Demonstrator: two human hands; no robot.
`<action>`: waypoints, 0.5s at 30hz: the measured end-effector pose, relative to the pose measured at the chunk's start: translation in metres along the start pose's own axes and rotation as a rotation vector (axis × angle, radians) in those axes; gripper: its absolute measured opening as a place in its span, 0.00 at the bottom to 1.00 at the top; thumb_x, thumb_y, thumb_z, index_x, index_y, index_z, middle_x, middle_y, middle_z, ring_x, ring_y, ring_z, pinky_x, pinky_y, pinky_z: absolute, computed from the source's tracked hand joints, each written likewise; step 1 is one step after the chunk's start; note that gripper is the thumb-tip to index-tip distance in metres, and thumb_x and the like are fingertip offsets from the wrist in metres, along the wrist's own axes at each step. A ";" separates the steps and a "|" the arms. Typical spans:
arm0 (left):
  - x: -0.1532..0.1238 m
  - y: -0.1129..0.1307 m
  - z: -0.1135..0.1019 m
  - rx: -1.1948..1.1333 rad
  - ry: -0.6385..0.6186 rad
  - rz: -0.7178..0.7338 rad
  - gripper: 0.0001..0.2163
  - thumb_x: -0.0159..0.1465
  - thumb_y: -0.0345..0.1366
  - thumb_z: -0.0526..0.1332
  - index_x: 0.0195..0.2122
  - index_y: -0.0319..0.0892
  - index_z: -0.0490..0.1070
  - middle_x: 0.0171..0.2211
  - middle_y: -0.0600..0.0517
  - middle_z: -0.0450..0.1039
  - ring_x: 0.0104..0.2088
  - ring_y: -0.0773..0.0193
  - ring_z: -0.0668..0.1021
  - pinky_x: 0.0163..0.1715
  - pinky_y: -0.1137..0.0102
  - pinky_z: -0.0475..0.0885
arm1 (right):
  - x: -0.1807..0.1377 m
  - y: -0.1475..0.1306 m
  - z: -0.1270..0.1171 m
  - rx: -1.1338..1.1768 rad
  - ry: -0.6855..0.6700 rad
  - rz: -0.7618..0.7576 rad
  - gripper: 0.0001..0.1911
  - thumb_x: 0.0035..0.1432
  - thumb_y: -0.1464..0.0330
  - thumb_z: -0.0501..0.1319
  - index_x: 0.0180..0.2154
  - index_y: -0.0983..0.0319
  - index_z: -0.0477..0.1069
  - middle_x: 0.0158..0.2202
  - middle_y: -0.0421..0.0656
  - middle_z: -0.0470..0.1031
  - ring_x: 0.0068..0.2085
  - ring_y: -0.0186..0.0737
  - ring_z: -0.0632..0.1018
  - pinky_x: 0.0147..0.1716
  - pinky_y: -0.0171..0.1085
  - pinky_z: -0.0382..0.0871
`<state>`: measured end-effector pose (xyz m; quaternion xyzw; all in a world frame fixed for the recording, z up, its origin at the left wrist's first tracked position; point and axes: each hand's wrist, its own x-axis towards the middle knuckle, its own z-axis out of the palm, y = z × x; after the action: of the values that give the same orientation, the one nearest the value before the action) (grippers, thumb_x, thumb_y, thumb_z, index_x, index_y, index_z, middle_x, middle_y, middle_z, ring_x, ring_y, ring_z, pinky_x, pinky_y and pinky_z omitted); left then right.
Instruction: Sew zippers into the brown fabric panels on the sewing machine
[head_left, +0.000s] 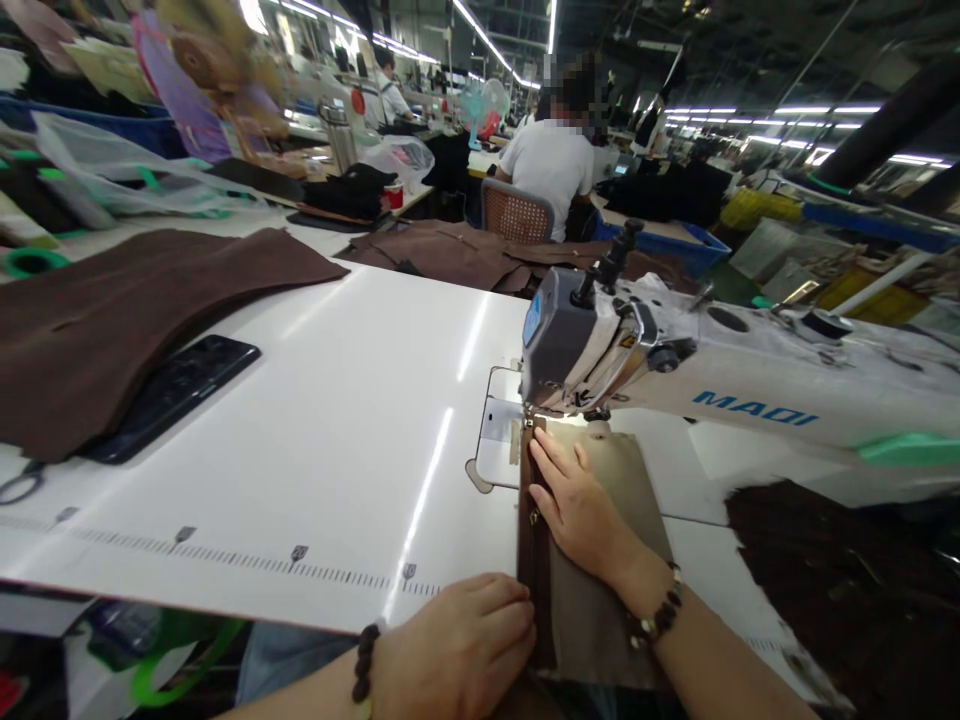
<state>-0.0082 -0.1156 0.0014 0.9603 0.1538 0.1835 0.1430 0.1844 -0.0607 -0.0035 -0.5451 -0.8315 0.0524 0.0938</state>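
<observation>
A khaki fabric panel (626,480) with a dark brown strip (535,600) along its left edge lies under the head of a sewing machine (592,340). A small metal piece, like a zipper pull, shows on the strip. My right hand (581,505) rests flat on the panel, fingers spread and pointing at the needle area; nothing is gripped in it. Near the table's front edge, my left hand (457,650) has its fingers curled against the lower end of the brown strip. Its fingertips are partly hidden, and the needle itself cannot be made out.
Brown cut pieces (187,265) lie at the left, partly over a black phone (180,395), with scissors (21,485) beside them. Dark brown fabric (832,580) lies right. A printed ruler runs along the table's front edge. Beyond the table a person (551,160) sits.
</observation>
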 end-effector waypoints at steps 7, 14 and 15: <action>0.002 -0.003 0.007 0.046 -0.074 0.029 0.06 0.65 0.35 0.53 0.35 0.38 0.66 0.33 0.51 0.72 0.38 0.68 0.73 0.43 0.77 0.68 | -0.008 0.006 0.015 -0.171 0.070 -0.039 0.24 0.62 0.65 0.42 0.59 0.65 0.52 0.61 0.47 0.51 0.61 0.46 0.56 0.54 0.56 0.54; -0.069 -0.109 -0.134 0.461 -0.015 -0.942 0.10 0.65 0.34 0.52 0.46 0.44 0.67 0.49 0.53 0.68 0.49 0.67 0.70 0.52 0.72 0.63 | -0.003 0.032 0.042 -0.356 0.418 -0.331 0.31 0.59 0.66 0.44 0.63 0.64 0.39 0.56 0.48 0.62 0.51 0.47 0.69 0.43 0.47 0.62; -0.090 -0.129 -0.159 0.535 0.031 -1.090 0.12 0.67 0.33 0.48 0.48 0.39 0.66 0.51 0.46 0.65 0.51 0.61 0.68 0.52 0.67 0.63 | -0.002 0.036 0.046 -0.369 0.448 -0.361 0.32 0.58 0.66 0.45 0.63 0.65 0.39 0.54 0.49 0.64 0.49 0.48 0.71 0.42 0.46 0.62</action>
<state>-0.1821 0.0058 0.0733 0.7430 0.6664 0.0530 -0.0322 0.2077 -0.0469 -0.0550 -0.3951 -0.8687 -0.2374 0.1815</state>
